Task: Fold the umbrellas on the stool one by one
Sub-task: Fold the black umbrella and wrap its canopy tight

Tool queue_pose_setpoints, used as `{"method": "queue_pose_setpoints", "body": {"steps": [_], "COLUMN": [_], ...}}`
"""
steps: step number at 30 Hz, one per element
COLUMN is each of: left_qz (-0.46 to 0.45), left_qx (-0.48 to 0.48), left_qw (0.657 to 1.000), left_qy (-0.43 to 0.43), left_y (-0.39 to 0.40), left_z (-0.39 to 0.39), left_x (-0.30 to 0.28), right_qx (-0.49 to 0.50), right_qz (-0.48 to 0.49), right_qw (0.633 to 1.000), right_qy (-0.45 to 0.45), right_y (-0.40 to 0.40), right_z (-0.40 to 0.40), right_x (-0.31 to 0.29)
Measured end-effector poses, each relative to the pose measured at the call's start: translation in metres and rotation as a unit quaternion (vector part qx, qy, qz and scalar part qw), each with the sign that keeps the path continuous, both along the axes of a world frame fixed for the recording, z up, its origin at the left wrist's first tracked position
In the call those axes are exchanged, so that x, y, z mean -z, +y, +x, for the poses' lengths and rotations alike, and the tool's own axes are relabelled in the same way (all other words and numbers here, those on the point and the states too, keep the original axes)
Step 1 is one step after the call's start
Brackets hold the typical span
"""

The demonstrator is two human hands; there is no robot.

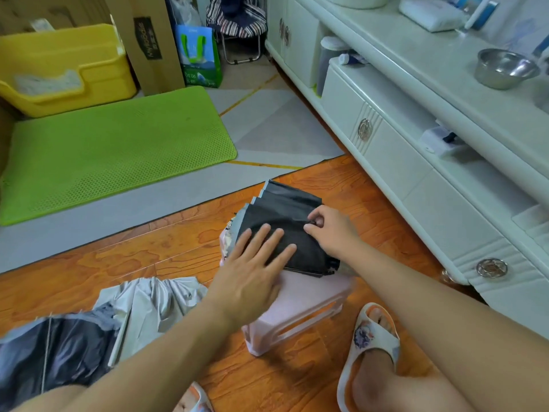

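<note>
Pressing flat-fingered, the left hand [255,257] pins the black umbrella [285,215] atop the stool's [300,304] far edge so pleats stay stacked, while the right hand [329,230] pinches its rib tip.

A pale pink stool [309,304] on the wooden floor [178,248] bears 1 black folded umbrella [285,230].

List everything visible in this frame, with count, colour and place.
umbrella: 1, black, on stool
stool: 1, pale pink, wood floor
second umbrella: 1, silver and black, floor lower left
mat: 1, green, floor left
tub: 1, yellow, behind mat
cardboard box: 1, brown, beside tub
cabinet: 1, white, right
bowl: 1, steel, cabinet top
slipper: 1 fully visible, white, right foot
left hand: flat on umbrella
right hand: pinching umbrella
</note>
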State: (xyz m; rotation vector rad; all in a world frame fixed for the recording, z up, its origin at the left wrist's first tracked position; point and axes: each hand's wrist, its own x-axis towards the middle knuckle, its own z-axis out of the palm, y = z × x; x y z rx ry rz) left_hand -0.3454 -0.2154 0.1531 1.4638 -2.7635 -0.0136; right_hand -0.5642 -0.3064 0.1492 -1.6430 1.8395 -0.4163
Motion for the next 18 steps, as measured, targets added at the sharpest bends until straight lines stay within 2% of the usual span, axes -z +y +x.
{"method": "queue_pose_setpoints", "body": {"steps": [4, 6, 8, 10, 12, 15, 18], "left_qz": [0.028, 0.044, 0.039, 0.018, 0.010, 0.013, 0.010], "left_qx": [-0.026, -0.022, -0.009, 0.003, 0.006, -0.003, -0.008], "left_qw": [0.999, 0.998, 0.998, 0.999, 0.999, 0.998, 0.998], "left_qy": [-0.034, -0.043, -0.044, -0.046, -0.047, -0.054, -0.055], "left_y": [-0.031, -0.035, -0.038, -0.039, -0.038, -0.030, -0.023], "left_z": [0.000, -0.001, 0.000, 0.002, 0.003, 0.002, 0.001], "left_x": [0.003, 0.003, 0.003, 0.002, 0.004, 0.003, 0.000], "right_qx": [0.000, -0.072, -0.173, -0.231, -0.233, -0.200, -0.244], "right_qz": [0.013, 0.077, 0.154, 0.199, 0.182, 0.069, 0.021], "right_qw": [0.997, 0.988, 0.962, 0.935, 0.936, 0.957, 0.939], "right_qy": [0.081, 0.112, 0.148, 0.183, 0.192, 0.198, 0.240], "right_y": [-0.005, 0.003, 0.020, 0.039, 0.054, 0.075, 0.090], "right_z": [-0.023, -0.050, -0.079, -0.098, -0.104, -0.100, -0.101], "right_x": [-0.004, -0.013, -0.018, -0.013, 0.000, 0.010, 0.010]}}
